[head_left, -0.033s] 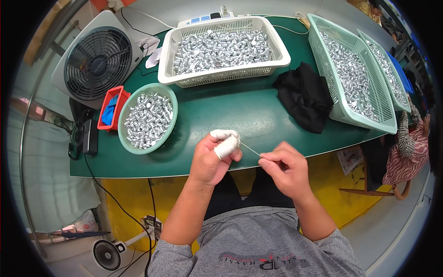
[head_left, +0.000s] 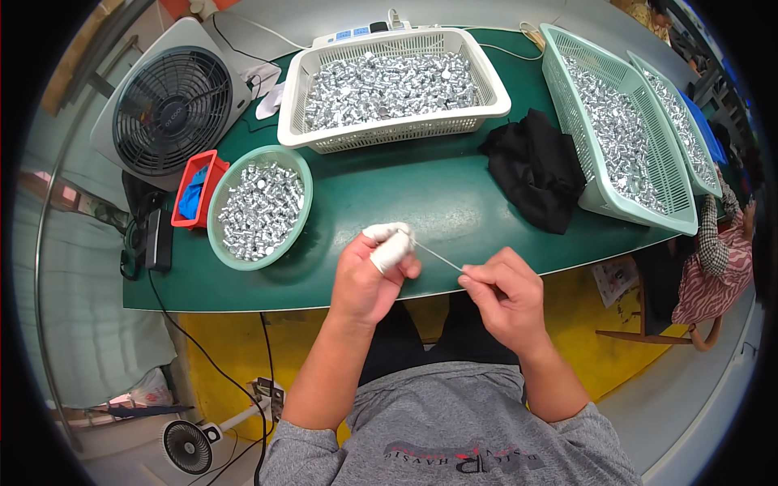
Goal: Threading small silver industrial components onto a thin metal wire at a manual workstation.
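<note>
A thin, pale, straight strand [head_left: 438, 256], string or slim rod, runs between my hands just above the front edge of the table. My left hand [head_left: 377, 265] wears white coverings on its thumb and forefinger. Those two are pinched together at the strand's upper end; whether a small part also sits between them is hidden. My bare right hand [head_left: 508, 296] pinches the lower end between thumb and fingers. To the left of my left hand stands a round pale green basket [head_left: 305, 204] filled with small silver metal parts [head_left: 261, 212].
A white basket [head_left: 389, 136] of the same parts stands at the back. Two green baskets [head_left: 596, 190] line the right side, near a black cloth [head_left: 535, 172]. On the left are a red bin [head_left: 212, 178] and a box fan [head_left: 172, 113]. A person [head_left: 717, 275] sits far right.
My left hand has shifted slightly left and up, my right slightly right. A little more of the strand shows between them.
</note>
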Tool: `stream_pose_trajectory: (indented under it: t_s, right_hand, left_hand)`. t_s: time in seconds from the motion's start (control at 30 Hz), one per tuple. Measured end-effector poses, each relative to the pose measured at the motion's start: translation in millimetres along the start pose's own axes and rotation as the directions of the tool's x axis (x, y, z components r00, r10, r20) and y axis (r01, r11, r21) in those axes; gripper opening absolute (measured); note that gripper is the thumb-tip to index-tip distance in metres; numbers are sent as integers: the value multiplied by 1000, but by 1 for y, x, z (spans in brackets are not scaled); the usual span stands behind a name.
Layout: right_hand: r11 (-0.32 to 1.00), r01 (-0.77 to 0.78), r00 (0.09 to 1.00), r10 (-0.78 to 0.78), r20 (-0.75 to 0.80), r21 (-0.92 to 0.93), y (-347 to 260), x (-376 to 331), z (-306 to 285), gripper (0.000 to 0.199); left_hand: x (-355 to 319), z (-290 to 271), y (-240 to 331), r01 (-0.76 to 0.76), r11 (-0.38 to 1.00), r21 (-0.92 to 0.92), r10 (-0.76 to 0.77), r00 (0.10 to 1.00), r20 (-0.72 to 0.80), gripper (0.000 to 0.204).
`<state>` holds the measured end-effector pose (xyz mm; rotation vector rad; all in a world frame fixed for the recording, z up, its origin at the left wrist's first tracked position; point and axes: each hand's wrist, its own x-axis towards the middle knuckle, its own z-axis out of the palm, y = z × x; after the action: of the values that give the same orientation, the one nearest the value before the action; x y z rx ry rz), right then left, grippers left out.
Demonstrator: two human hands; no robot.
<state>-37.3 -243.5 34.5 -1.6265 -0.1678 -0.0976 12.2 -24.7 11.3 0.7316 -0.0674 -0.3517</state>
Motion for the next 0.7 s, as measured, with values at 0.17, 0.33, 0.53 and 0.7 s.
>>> stream_pose_trajectory:
  t_s: [0.17,0.33,0.53,0.7]
  right_hand:
    - [977,125,985,-143,-92,-175,11,-5,-11,6]
    - [990,81,995,-87,-49,-114,3,-5,-2,6]
    - [995,73,997,-74,-5,-66,0,-1,8,5]
    - [997,65,998,-65,2,-48,1,1,9,5]
  left_hand:
    - [4,1,7,-112,994,13,112,979,-167,21]
    - [3,-2,7,-37,987,-159,25,997,-76,19]
    - [1,-6,3,72,972,-222,-68,997,22,28]
    - [1,-1,3,93,971,-221,-95,996,2,28]
